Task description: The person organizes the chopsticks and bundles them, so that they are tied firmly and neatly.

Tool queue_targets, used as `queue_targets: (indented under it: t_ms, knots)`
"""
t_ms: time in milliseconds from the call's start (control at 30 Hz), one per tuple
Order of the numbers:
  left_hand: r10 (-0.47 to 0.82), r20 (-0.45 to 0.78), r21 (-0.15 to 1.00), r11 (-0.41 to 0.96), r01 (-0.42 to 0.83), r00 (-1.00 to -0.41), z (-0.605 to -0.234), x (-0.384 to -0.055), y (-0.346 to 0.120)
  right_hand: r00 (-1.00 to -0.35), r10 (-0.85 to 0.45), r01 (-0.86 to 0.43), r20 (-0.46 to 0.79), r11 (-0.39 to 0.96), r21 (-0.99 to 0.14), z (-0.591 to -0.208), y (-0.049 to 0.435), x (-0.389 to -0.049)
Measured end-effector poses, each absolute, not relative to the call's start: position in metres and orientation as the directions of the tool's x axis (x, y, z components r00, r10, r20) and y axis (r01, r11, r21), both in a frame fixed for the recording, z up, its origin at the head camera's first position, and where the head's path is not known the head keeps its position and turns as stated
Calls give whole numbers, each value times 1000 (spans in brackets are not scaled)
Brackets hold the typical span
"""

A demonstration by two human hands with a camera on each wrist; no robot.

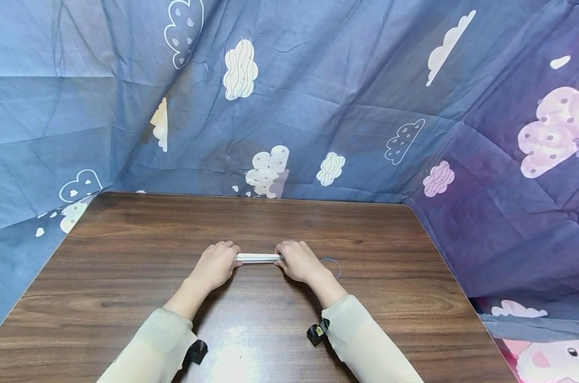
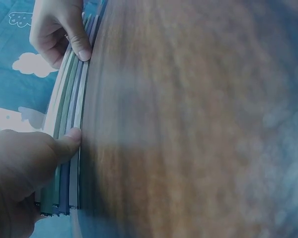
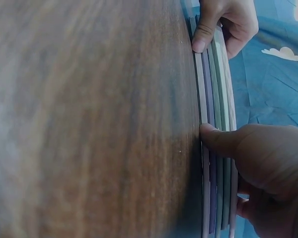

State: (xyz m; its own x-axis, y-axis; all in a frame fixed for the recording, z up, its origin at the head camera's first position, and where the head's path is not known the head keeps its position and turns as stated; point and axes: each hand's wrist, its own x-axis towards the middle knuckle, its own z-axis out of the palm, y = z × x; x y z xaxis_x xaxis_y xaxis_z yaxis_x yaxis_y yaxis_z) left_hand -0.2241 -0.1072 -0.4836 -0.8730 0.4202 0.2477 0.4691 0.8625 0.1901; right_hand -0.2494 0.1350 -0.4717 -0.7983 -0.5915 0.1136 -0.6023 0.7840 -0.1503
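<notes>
A bundle of thin, straight strips [image 1: 258, 258] lies crosswise on the table, in white, green, purple-blue and pale pinkish tones in the wrist views. My left hand [image 1: 216, 264] grips its left end, and my right hand [image 1: 299, 260] holds the right end. In the left wrist view the left thumb [image 2: 69, 144] presses the near side of the strips. From the right wrist, the right thumb [image 3: 216, 139] does the same, with the fingers behind the bundle. The strips lie side by side, their ends slightly uneven.
A thin blue loop [image 1: 340, 267] lies on the brown wood-grain table [image 1: 390, 298] just right of my right hand. Behind and beside the table hangs a blue cloth [image 1: 308, 106] with cloud prints. Small black cameras [image 1: 315, 334] sit at both sleeve cuffs.
</notes>
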Motion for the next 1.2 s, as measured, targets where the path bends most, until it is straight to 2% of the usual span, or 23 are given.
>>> queue_targets:
  t_ms: [633, 900, 1033, 1200]
  knots:
    - [429, 235, 100, 882, 461, -872, -487, -220, -105, -797, -598, -603, 79, 793, -80, -469, 132, -246]
    - [403, 236, 69, 901, 428, -884, -486, -223, -107, -807, -582, -590, 98, 801, -100, -469, 130, -247]
    - [399, 279, 43, 904, 426, -874, -487, -224, -108, -809, -576, -587, 117, 800, -119, -471, 130, -248]
    - [399, 385, -39, 908, 418, -832, -488, -226, -110, -805, -568, -588, 173, 804, -93, -471, 130, -249]
